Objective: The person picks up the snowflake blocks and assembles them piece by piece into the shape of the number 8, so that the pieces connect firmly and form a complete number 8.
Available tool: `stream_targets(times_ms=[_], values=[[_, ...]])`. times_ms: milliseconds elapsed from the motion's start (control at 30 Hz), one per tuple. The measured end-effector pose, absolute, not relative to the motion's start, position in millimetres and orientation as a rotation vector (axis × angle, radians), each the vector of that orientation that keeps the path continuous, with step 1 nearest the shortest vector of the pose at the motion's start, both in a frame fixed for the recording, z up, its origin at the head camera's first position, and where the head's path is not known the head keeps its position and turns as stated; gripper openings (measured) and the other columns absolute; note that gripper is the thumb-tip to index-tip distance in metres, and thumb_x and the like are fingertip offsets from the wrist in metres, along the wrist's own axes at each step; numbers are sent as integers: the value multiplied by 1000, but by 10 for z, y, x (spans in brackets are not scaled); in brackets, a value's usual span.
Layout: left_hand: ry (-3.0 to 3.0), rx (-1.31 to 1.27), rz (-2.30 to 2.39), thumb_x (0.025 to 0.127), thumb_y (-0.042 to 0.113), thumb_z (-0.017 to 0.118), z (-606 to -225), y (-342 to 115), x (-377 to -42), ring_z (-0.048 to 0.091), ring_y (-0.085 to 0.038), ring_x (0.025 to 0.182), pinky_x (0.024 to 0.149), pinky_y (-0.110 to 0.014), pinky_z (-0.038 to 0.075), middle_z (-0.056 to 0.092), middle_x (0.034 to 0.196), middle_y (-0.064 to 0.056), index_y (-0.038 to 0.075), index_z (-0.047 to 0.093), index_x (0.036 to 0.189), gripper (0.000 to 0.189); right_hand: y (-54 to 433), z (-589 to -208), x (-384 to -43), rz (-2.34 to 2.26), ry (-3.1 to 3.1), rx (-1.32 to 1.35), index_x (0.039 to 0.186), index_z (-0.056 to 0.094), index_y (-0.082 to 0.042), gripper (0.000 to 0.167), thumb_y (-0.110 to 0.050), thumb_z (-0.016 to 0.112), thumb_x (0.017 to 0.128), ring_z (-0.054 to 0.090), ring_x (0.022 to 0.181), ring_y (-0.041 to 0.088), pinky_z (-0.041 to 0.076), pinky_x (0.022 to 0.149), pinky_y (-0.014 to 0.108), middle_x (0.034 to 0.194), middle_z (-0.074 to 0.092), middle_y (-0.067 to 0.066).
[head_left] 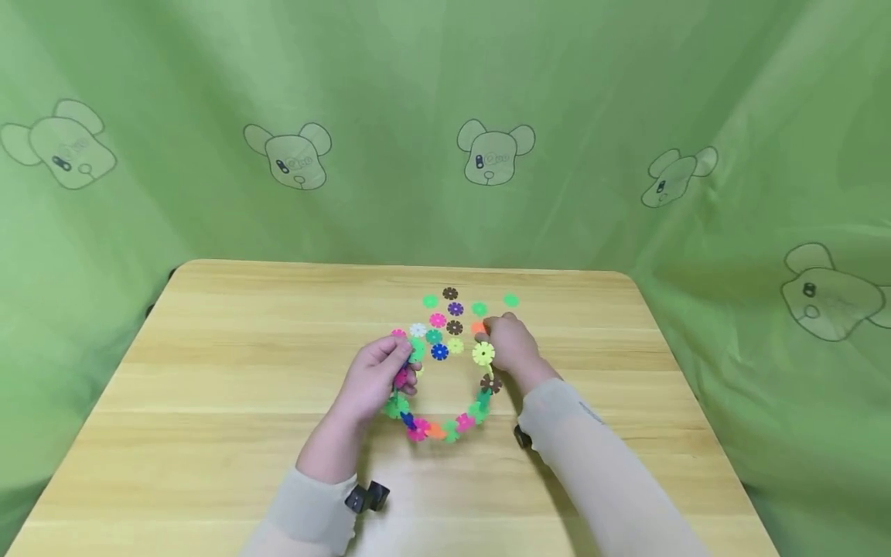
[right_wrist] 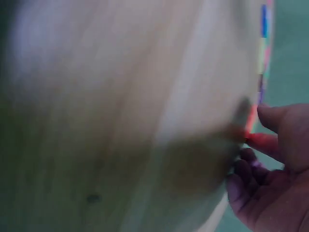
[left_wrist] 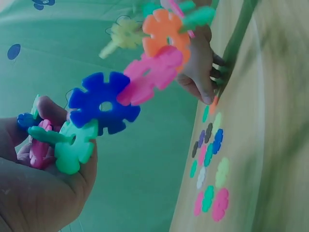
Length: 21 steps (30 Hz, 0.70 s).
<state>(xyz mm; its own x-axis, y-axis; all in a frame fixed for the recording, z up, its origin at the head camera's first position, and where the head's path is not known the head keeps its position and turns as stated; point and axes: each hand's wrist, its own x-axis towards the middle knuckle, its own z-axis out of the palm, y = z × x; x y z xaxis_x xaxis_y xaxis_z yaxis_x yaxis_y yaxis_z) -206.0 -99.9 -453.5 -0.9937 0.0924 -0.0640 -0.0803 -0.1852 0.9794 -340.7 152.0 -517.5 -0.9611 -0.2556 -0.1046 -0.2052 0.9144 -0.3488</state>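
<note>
A chain of linked plastic snowflake discs (head_left: 436, 431) in many colours hangs in a loop below my hands. My left hand (head_left: 376, 375) grips one end of it, with a green disc (head_left: 416, 350) by the thumb and a blue disc (left_wrist: 105, 104) just beyond the fingers in the left wrist view. The chain's other end, topped by a yellow disc (head_left: 483, 353), hangs by my right wrist; what supports it is hidden. My right hand (head_left: 513, 346) reaches to the tabletop, thumb and index finger pinching an orange disc (head_left: 478, 328) at its edges.
Several loose discs lie on the wooden table (head_left: 244, 371) beyond the loop, among them a blue one (head_left: 439, 352), a white one (head_left: 418, 330) and a far green one (head_left: 511, 300). A green curtain (head_left: 390, 216) surrounds the table's back and sides.
</note>
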Motion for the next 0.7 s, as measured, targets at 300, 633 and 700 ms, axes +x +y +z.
stream_targets(times_ms=[300, 633, 700], values=[[1911, 9, 2354, 111, 8, 50, -4562, -963, -2034, 62, -13, 66, 70, -34, 64, 68, 85, -7, 0, 65, 96, 23, 1578, -5044, -3278, -1195, 2765, -212, 107, 70, 3, 10, -5, 67, 101, 62, 87, 23, 59, 79, 32, 97, 67, 13], [1877, 60, 2387, 111, 6, 50, -4508, -926, -2024, 59, -12, 66, 68, -33, 64, 67, 86, -5, -1, 61, 99, 17, 1268, -4228, -2498, -1867, 2633, -1145, 103, 76, 7, 15, 15, 73, 90, 72, 84, 15, 63, 76, 25, 96, 75, 17], [1876, 70, 2386, 111, 6, 50, -4499, -911, -2020, 59, -12, 66, 68, -33, 64, 67, 87, -5, -2, 61, 101, 17, 1226, -4209, -2424, -1811, 2661, -1225, 97, 78, 4, 16, 17, 75, 88, 72, 83, 16, 63, 76, 24, 94, 76, 12]])
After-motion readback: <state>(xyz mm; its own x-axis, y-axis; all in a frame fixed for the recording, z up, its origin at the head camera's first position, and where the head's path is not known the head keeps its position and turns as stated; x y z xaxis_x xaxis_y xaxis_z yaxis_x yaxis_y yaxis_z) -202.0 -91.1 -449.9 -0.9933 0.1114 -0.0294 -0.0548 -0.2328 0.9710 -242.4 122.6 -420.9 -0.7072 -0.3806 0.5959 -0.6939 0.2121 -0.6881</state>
